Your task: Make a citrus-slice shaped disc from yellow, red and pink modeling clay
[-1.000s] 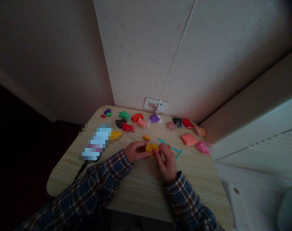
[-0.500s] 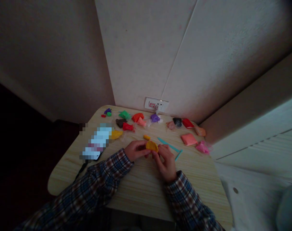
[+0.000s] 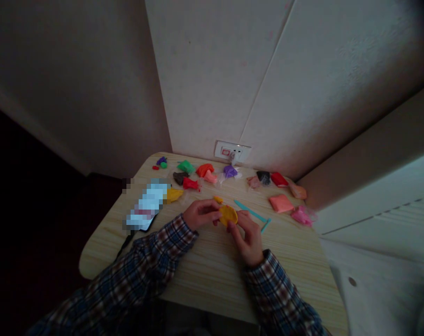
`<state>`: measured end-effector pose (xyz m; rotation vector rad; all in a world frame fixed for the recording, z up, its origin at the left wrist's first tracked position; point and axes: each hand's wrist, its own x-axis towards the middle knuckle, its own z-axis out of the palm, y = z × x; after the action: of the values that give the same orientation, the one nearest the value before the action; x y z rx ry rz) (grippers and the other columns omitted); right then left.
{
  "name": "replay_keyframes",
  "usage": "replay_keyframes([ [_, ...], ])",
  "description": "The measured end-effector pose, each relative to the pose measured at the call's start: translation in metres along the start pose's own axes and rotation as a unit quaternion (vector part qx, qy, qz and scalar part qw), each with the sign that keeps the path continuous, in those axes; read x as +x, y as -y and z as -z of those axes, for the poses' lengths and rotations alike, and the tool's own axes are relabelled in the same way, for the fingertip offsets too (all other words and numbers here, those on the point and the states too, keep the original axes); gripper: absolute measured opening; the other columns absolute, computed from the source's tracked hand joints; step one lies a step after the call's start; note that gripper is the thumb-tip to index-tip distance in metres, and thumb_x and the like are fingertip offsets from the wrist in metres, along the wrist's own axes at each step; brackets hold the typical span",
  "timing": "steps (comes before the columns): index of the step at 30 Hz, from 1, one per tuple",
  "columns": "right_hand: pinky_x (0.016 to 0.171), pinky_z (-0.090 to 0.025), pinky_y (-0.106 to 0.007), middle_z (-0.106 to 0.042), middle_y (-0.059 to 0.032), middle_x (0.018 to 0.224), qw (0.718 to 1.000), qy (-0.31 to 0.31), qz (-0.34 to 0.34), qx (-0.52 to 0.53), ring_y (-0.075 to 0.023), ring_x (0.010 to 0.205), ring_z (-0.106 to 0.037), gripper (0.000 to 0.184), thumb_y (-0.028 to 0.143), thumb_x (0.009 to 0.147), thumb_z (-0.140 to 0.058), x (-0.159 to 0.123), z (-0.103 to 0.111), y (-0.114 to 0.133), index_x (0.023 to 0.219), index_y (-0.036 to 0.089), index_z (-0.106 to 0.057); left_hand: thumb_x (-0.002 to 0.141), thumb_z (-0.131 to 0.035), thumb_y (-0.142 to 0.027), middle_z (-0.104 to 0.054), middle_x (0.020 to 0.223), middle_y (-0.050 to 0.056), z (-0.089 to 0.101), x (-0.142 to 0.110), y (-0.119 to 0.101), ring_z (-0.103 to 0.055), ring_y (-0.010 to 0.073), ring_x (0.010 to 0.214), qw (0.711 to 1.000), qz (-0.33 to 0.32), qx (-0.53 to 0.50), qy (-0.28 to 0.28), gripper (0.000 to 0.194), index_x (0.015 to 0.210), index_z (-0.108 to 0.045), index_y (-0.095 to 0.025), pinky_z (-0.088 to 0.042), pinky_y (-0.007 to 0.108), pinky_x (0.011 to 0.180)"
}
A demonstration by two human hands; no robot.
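Between my two hands is a flattened, roundish piece of yellow modelling clay [image 3: 228,215], raised over the table. My left hand [image 3: 202,214] pinches its left edge with thumb and fingers. On the opposite edge, my right hand [image 3: 247,236] grips it between thumb and bent fingers. Just beyond the clay lies a small orange-yellow clay roll [image 3: 218,199], partly behind my left fingers. A turquoise modelling tool [image 3: 251,211] rests past my right hand, with another turquoise piece [image 3: 266,226] beside its end.
Along the back of the wooden table [image 3: 205,284] lie several clay packets, among them green [image 3: 186,166], purple [image 3: 230,171] and salmon [image 3: 281,203]. A phone with a blurred screen [image 3: 149,203] lies at left, its cable attached. A wall socket [image 3: 232,151] sits behind.
The yellow clay has turned in my fingers: its face was tilted half a second ago and shows broadly now. Both hands keep hold. The whole view has shifted slightly.
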<state>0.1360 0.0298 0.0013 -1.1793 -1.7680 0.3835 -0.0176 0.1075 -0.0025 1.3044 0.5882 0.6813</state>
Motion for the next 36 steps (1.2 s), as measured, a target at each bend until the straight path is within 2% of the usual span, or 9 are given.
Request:
replay_keyframes([
  [3,0.067,-0.037,-0.033,-0.06,-0.0007,0.065,1.0,0.012,-0.004,0.006,-0.0147,0.064,-0.053,0.028,0.026,0.089,-0.041,0.0001,-0.0008,-0.0011,0.064,0.02,-0.051,0.064,-0.072,-0.051,-0.056,0.059,-0.002,0.0026,0.0005,-0.0015,-0.053,0.0066,0.052,1.0,-0.011,0.005,-0.019,0.043,0.065,-0.056,-0.011,-0.041,0.017,0.051],
  [8,0.068,-0.04,-0.032,-0.063,-0.0006,0.069,0.999,0.033,-0.008,0.025,-0.0159,0.069,-0.055,0.022,0.029,0.088,-0.045,0.0006,-0.0022,-0.0023,0.07,0.02,-0.055,0.062,-0.073,-0.051,-0.056,0.058,-0.002,0.0015,0.0004,-0.0009,-0.053,0.0074,0.051,1.0,-0.021,0.004,-0.015,0.043,0.063,-0.054,-0.012,-0.043,0.02,0.052],
  [14,0.069,-0.041,-0.032,-0.063,0.0003,0.066,0.998,0.051,-0.012,0.042,-0.0148,0.066,-0.056,0.025,0.027,0.089,-0.044,0.0009,-0.0028,-0.001,0.066,0.021,-0.054,0.06,-0.074,-0.052,-0.058,0.063,0.0,-0.0005,0.0004,-0.0043,-0.055,0.0094,0.055,1.0,-0.015,0.001,-0.007,0.046,0.071,-0.059,-0.011,-0.046,0.022,0.054],
  [19,0.068,-0.041,-0.032,-0.064,-0.0003,0.064,0.997,0.06,-0.011,0.045,-0.0154,0.065,-0.057,0.029,0.031,0.089,-0.043,0.0017,-0.0041,0.0012,0.064,0.02,-0.054,0.06,-0.075,-0.05,-0.057,0.06,-0.002,-0.0002,-0.001,-0.0068,-0.053,0.0078,0.054,1.0,-0.023,0.0,-0.019,0.043,0.064,-0.056,-0.011,-0.045,0.02,0.054],
  [24,0.067,-0.042,-0.031,-0.066,-0.0022,0.071,0.997,0.059,-0.024,0.045,-0.0158,0.068,-0.057,0.033,0.036,0.09,-0.042,0.0017,-0.0027,0.0004,0.066,0.02,-0.057,0.059,-0.076,-0.05,-0.055,0.058,-0.002,0.0012,0.0002,-0.0049,-0.052,0.0069,0.052,0.999,-0.02,0.0,-0.03,0.044,0.062,-0.055,-0.011,-0.042,0.019,0.051],
  [32,0.063,-0.038,-0.031,-0.055,0.0004,0.056,0.998,0.035,-0.043,0.034,-0.014,0.059,-0.049,0.036,0.03,0.09,-0.04,0.0013,0.0027,0.0002,0.058,0.02,-0.05,0.058,-0.074,-0.055,-0.06,0.065,-0.001,0.0009,0.0017,-0.0035,-0.055,0.0085,0.052,1.0,0.009,-0.022,-0.012,0.05,0.079,-0.056,-0.012,-0.043,0.021,0.049],
  [36,0.062,-0.037,-0.031,-0.054,0.0005,0.054,0.998,0.041,-0.041,0.038,-0.0137,0.058,-0.047,0.038,0.032,0.09,-0.038,0.0018,0.0017,0.0019,0.057,0.02,-0.05,0.057,-0.075,-0.053,-0.058,0.063,-0.002,0.0007,0.0021,-0.0022,-0.053,0.007,0.052,0.999,0.014,-0.026,-0.018,0.048,0.073,-0.056,-0.012,-0.043,0.02,0.05],
])
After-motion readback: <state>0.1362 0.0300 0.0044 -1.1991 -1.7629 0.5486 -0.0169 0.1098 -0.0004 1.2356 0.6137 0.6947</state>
